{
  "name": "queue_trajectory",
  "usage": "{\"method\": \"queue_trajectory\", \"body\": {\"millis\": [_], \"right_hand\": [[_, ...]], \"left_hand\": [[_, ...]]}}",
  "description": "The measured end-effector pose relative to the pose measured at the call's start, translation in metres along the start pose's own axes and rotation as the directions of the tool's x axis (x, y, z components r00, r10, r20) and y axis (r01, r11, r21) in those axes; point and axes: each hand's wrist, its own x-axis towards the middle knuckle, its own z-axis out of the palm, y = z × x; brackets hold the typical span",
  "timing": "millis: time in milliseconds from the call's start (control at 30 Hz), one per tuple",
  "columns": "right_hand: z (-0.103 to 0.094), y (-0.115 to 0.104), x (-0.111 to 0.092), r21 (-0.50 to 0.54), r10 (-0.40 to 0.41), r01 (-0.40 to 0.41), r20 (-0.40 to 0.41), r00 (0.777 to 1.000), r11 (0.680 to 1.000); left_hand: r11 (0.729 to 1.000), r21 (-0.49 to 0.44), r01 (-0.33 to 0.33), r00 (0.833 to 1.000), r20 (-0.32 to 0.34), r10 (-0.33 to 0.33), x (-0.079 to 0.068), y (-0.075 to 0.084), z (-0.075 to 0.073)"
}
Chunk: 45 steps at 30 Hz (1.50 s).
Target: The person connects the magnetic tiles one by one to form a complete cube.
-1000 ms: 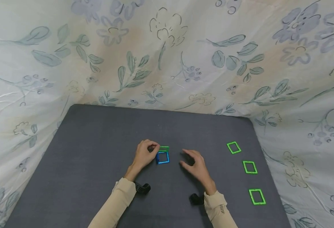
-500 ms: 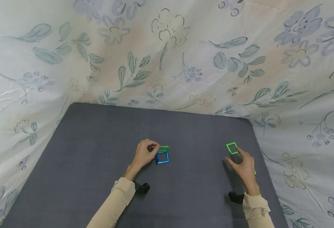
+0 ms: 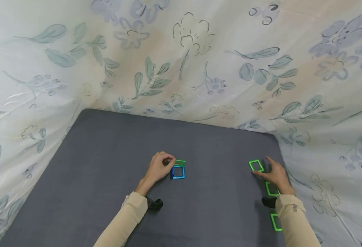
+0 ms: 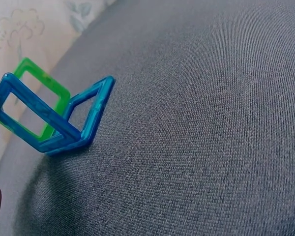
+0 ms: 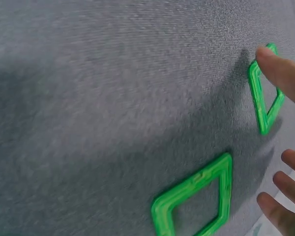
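Observation:
Square-framed magnetic tiles make a small corner. One blue tile [image 4: 99, 105] lies flat, while a second blue tile [image 4: 32, 105] and a green tile [image 4: 44, 78] stand upright on its edges. My left hand [image 3: 158, 168] pinches the corner where the two standing tiles meet; its fingers mostly fall outside the left wrist view. Far to the right, my right hand [image 3: 275, 173] is spread beside a loose green tile [image 3: 256, 166] that lies flat. The thumb reaches along that tile's near edge and the fingers are beyond its right side, holding nothing.
Two more green tiles, a middle one [image 3: 268, 190] and a nearer one [image 3: 275, 224], lie along the right side of the dark grey table [image 3: 137, 137], partly hidden by my right arm. A floral cloth [image 3: 193, 85] hangs behind and beside the table.
My right hand has swept from beside the tile corner across to the far right green tile. My left hand has stayed at the standing tiles. The head view has shifted slightly.

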Motion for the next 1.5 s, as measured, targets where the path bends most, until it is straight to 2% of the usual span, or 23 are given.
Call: {"method": "queue_trajectory", "body": {"millis": [100, 167, 367, 433, 533, 700, 767, 900, 1167, 1267, 1367, 1500], "right_hand": [[0.002, -0.001, 0.002, -0.014, 0.021, -0.02, 0.033, 0.999, 1.0], [0.005, -0.002, 0.003, -0.029, 0.024, -0.024, 0.023, 0.999, 0.999], [0.013, -0.008, 0.005, -0.01, -0.05, 0.049, -0.12, 0.992, 0.999], [0.015, -0.009, 0.007, 0.005, -0.07, 0.072, -0.139, 0.988, 0.997], [0.014, -0.01, 0.009, 0.019, -0.04, 0.043, -0.116, 0.992, 0.999], [0.007, -0.014, 0.008, -0.007, 0.072, -0.072, -0.009, 0.997, 0.997], [0.006, -0.015, 0.007, -0.012, 0.088, -0.088, 0.019, 0.996, 0.996], [0.008, -0.014, 0.005, -0.003, 0.068, -0.068, 0.02, 0.998, 0.998], [0.02, -0.009, -0.005, 0.064, -0.029, 0.036, -0.104, 0.994, 0.997], [0.024, -0.012, -0.007, 0.101, -0.091, 0.113, -0.202, 0.975, 0.988], [0.026, -0.022, -0.01, 0.137, -0.158, 0.212, -0.327, 0.932, 0.968], [0.028, -0.044, -0.013, 0.194, -0.222, 0.328, -0.424, 0.878, 0.925]], "left_hand": [[1.0, 0.0, 0.001, 1.0, 0.011, -0.001, 0.0, 0.0, 0.001], [1.0, 0.001, 0.002, 1.0, 0.017, -0.002, 0.001, 0.001, 0.002], [1.0, 0.003, -0.018, 1.0, 0.018, 0.018, 0.003, 0.002, 0.002], [1.0, 0.001, -0.02, 1.0, 0.021, 0.02, 0.004, 0.003, 0.002], [1.0, 0.005, -0.021, 0.999, 0.026, 0.021, 0.005, 0.003, 0.002], [1.0, 0.008, -0.026, 0.999, 0.036, 0.025, 0.005, 0.002, 0.002], [0.999, 0.006, -0.033, 0.999, 0.035, 0.033, 0.005, 0.002, 0.002], [0.999, 0.002, -0.05, 0.998, 0.031, 0.05, 0.006, 0.002, 0.001], [0.998, 0.004, -0.057, 0.998, 0.035, 0.057, 0.007, 0.003, 0.0], [0.999, 0.002, -0.049, 0.998, 0.041, 0.049, 0.007, 0.004, 0.0], [0.999, -0.005, -0.043, 0.998, 0.05, 0.043, 0.007, 0.004, 0.0], [0.999, -0.01, -0.042, 0.998, 0.053, 0.043, 0.008, 0.003, 0.0]]}}
